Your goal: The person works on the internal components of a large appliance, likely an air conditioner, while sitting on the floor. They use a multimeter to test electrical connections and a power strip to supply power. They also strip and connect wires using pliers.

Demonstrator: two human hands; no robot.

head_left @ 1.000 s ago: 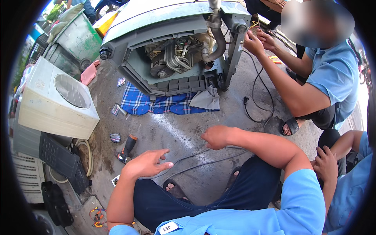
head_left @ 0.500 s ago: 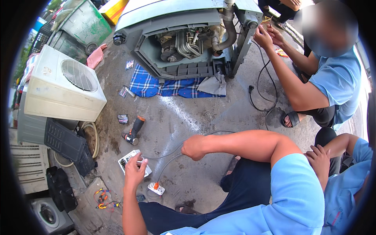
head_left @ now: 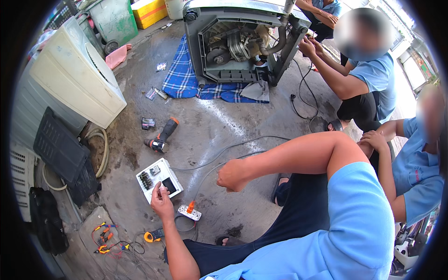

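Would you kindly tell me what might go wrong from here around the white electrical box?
The left hand is at the white electrical box; if its components are live, which I cannot tell, a shock is possible. The orange plug sits in a power strip lying on the ground, where a stray knock might loosen it. The gray cable lies loose and could catch a foot.

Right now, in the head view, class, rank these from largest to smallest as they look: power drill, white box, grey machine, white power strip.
1. Grey machine
2. White box
3. Power drill
4. White power strip
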